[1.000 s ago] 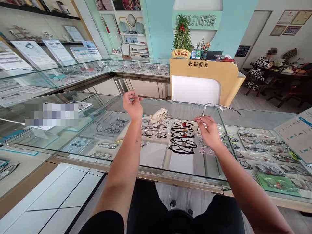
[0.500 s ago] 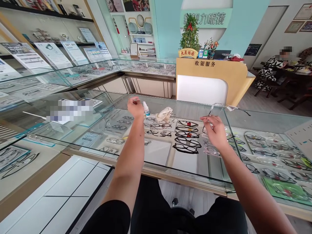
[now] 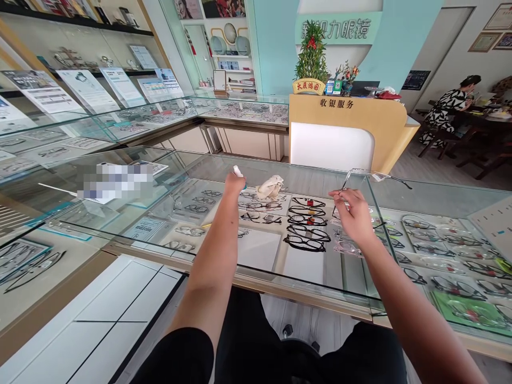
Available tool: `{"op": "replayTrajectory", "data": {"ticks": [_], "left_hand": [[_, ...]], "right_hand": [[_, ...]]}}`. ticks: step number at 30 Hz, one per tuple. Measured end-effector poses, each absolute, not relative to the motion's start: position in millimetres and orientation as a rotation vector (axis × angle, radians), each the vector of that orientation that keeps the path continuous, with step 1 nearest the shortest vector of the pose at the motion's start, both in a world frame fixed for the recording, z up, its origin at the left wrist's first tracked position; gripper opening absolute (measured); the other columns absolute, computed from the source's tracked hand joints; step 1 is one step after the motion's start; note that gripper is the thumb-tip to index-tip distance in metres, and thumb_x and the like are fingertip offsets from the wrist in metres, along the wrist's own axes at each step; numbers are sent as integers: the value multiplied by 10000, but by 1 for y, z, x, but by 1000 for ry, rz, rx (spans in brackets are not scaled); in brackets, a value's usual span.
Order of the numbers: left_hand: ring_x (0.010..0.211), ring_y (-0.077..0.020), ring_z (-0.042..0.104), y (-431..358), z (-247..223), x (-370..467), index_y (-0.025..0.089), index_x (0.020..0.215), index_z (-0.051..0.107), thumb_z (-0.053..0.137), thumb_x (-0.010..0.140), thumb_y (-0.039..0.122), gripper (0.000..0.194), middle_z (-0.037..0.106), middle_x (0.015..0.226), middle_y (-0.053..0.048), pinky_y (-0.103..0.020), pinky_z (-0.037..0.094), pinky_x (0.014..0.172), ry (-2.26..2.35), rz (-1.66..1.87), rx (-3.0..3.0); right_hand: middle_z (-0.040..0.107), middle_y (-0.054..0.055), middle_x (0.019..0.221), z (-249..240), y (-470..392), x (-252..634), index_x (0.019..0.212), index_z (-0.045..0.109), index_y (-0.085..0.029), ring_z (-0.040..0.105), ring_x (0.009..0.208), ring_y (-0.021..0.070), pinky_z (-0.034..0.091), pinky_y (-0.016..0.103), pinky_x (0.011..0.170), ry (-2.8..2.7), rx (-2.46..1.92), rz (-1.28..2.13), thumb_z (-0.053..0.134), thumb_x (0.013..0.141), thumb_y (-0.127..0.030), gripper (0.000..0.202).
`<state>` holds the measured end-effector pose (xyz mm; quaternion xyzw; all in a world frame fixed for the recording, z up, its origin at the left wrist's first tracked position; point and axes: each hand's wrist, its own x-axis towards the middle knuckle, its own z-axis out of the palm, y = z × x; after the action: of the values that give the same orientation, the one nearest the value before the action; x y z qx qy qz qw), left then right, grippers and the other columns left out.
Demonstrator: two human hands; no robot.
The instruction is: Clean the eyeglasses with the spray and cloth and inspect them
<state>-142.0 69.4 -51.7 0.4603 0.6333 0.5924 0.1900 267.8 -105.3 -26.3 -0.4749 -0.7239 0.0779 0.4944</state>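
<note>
My left hand point(image 3: 234, 184) is closed around a small white bottle point(image 3: 237, 170) on the glass counter; the bottle's white cap shows above the fingers. My right hand point(image 3: 354, 214) grips a pair of eyeglasses point(image 3: 360, 170) by the thin frame, its temple arms stretching out to the right above the glass. Between the two hands, a crumpled cream cloth point(image 3: 270, 188) lies on the countertop. Beneath the glass, a column of dark eyeglass frames point(image 3: 307, 224) sits just left of my right hand.
The glass display counter point(image 3: 256, 269) spans the space before me, with many frames inside. Papers point(image 3: 114, 181) lie on it at the left. A wooden cashier desk point(image 3: 390, 125) with a plant point(image 3: 311, 56) stands beyond. At far right a person point(image 3: 450, 109) sits at a table.
My left hand has moved slightly right and down and closed around the bottle, which stood beside it before. My right hand holds the eyeglasses in the same place.
</note>
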Motion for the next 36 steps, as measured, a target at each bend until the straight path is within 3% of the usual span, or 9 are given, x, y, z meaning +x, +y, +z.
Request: {"op": "replayTrajectory", "data": {"ticks": [4,7,10,12,16,21,25,28,36], "left_hand": [[854,-216,699,65,-33,-127,257,1019,575,784,904,242,239,648,869,-12,-370,596,793,1716,1686,1152],[808,-172,683,53,-8,-105,291,1150,582,769,955,414,296,645,906,8,-291,575,686,1343,1738,1122],[726,-186,629,30,14,-76,278,997,586,748,913,740,497,587,833,-8,-306,517,588,870,1588,1110],[685,-204,588,11,24,-54,271,842,542,560,890,993,724,536,779,-27,-334,473,542,722,1404,1159],[576,-196,452,-21,31,-14,282,655,396,270,792,1186,923,387,663,-17,-344,364,466,653,1117,1239],[575,-229,494,-40,23,20,287,616,442,148,767,1196,967,421,624,-49,-406,450,466,706,953,1294],[710,-245,632,-43,6,40,247,712,627,506,853,1066,840,597,737,-76,-438,609,656,686,1083,1380],[702,-211,591,-43,-6,49,237,728,648,664,865,938,714,595,755,-42,-403,580,695,772,1157,1537],[734,-225,581,-50,-5,50,245,749,620,563,959,843,636,606,779,-48,-392,548,707,936,1108,1728]], "right_hand": [[855,102,1089,-25,-105,267,1074,847,-283,689,1110,359,558,532,990,-1748,-1154,187,530,1157,-414,353],[857,102,1096,-25,-104,267,1066,840,-278,684,1107,353,558,528,993,-1732,-1138,198,535,1156,-416,347],[859,99,1109,-25,-103,267,1068,834,-278,679,1116,349,558,526,1001,-1715,-1130,239,536,1157,-419,341],[861,92,1113,-25,-103,265,1074,831,-284,681,1124,345,557,524,1008,-1711,-1123,281,537,1159,-428,338],[857,81,1080,-24,-103,263,1048,829,-286,701,1108,327,557,504,1017,-1701,-1091,381,552,1144,-436,329],[858,49,1066,-16,-107,259,973,829,-281,731,1068,292,563,470,1038,-1650,-1031,637,582,1109,-484,347],[864,27,1064,-9,-112,255,945,844,-293,741,1086,286,572,468,1103,-1630,-962,927,609,1086,-593,406],[875,32,1090,-8,-113,253,918,850,-306,749,1140,297,557,489,1155,-1631,-910,1029,627,1071,-611,408],[882,39,1161,-7,-118,250,976,878,-308,756,1175,298,577,499,1166,-1677,-903,1118,610,1089,-612,421]]}}
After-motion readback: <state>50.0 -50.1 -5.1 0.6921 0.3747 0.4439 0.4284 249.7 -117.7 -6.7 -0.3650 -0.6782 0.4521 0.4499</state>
